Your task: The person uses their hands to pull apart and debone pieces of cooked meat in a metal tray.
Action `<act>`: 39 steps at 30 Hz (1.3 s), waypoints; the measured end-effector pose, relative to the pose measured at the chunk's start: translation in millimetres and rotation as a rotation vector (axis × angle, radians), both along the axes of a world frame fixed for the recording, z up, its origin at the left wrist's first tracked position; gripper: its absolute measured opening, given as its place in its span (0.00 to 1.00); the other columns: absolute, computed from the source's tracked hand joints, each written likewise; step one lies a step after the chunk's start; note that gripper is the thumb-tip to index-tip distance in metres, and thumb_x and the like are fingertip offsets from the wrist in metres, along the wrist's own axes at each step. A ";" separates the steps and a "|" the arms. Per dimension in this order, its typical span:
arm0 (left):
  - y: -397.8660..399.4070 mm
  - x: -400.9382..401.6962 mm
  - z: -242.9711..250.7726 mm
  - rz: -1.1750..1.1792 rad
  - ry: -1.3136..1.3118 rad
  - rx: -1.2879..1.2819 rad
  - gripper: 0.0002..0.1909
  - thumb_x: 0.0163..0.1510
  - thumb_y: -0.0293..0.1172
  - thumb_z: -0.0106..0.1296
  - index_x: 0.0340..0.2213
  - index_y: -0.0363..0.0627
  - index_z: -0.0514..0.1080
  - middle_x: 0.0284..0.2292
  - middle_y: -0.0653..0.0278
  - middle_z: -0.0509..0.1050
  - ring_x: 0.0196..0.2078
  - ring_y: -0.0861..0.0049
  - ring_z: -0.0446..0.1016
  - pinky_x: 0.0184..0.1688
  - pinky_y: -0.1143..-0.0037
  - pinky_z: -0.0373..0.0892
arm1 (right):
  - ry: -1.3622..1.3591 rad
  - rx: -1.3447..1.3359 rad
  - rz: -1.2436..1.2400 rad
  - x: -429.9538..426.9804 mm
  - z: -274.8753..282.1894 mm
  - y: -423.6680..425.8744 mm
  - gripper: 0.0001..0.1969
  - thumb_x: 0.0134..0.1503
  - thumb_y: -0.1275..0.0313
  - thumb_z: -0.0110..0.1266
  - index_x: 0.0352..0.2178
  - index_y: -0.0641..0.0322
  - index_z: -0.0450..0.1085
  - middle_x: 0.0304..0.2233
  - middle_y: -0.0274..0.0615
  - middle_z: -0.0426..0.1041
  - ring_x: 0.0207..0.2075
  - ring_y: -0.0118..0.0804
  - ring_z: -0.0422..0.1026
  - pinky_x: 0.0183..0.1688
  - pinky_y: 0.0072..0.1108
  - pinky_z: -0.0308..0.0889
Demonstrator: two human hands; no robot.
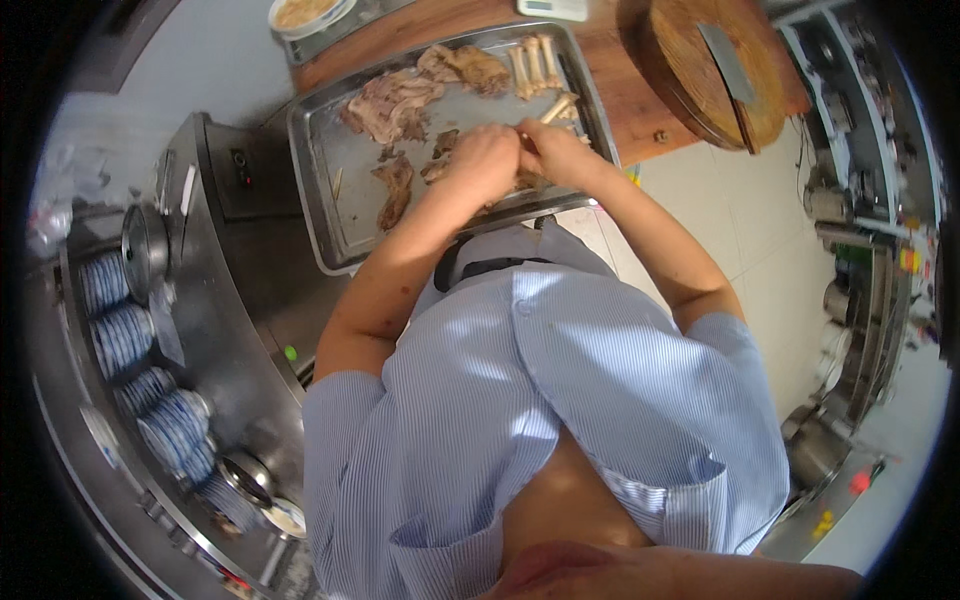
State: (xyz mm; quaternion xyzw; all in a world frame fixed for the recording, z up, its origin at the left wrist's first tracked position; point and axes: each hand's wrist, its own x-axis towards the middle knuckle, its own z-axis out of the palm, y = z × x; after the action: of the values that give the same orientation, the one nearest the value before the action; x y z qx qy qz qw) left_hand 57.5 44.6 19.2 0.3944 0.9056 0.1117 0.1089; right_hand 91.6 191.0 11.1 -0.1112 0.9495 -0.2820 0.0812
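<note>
A rectangular metal tray (322,202) lies before me at the edge of a wooden table. Both my left hand (487,157) and my right hand (559,154) are over its near right part, close together with fingers curled inward. Whatever lies between the fingers is mostly hidden; bits of meat show beneath and beside them. Pieces of cooked meat (394,105) lie at the tray's back, and a single strip of meat (394,191) rests left of my left hand. Several cleaned bones (534,67) stand in a row at the back right, with more bones (561,109) just beyond my right hand.
Right of the tray on the wooden table (637,112), a cleaver (726,64) lies on a round wooden chopping block (667,75). A white scale (553,7) and a bowl of food (304,13) stand beyond the tray. Stacked dishes (124,337) fill a shelf at left.
</note>
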 end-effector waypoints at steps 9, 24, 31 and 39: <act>-9.1 12.9 -81.8 0.018 -0.126 0.085 0.09 0.42 0.27 0.43 0.26 0.35 0.69 0.30 0.52 0.70 0.36 0.60 0.68 0.39 0.68 0.64 | -0.193 -0.151 -0.099 14.5 -53.3 -12.1 0.15 0.44 0.68 0.53 0.32 0.66 0.62 0.26 0.52 0.69 0.30 0.48 0.70 0.32 0.28 0.64; -7.5 25.5 -94.1 0.075 -0.047 0.124 0.08 0.40 0.26 0.42 0.24 0.38 0.69 0.28 0.55 0.70 0.35 0.63 0.69 0.37 0.69 0.65 | -0.031 -0.272 -0.378 35.1 -102.8 -27.2 0.14 0.44 0.67 0.53 0.32 0.64 0.64 0.22 0.46 0.70 0.26 0.40 0.70 0.30 0.24 0.65; -8.3 29.1 -105.7 -0.054 -0.009 0.168 0.07 0.40 0.28 0.43 0.23 0.38 0.68 0.27 0.55 0.71 0.32 0.62 0.70 0.34 0.69 0.66 | 0.117 -0.108 -0.611 39.8 -189.5 -25.5 0.10 0.46 0.72 0.49 0.31 0.64 0.64 0.23 0.48 0.70 0.27 0.41 0.71 0.31 0.25 0.65; -8.6 26.0 -71.7 0.452 -0.341 0.297 0.12 0.42 0.31 0.47 0.29 0.38 0.63 0.27 0.47 0.69 0.29 0.54 0.69 0.31 0.62 0.64 | 0.024 -0.165 -0.431 33.6 -51.6 -37.6 0.08 0.47 0.75 0.46 0.31 0.64 0.65 0.27 0.49 0.70 0.30 0.45 0.70 0.33 0.25 0.65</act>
State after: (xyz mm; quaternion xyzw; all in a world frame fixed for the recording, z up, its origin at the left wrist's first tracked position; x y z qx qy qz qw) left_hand 83.5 36.0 -52.5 0.1706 0.9128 0.3285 0.1728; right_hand 125.2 153.4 -40.5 0.0849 0.9259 -0.3682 -0.0014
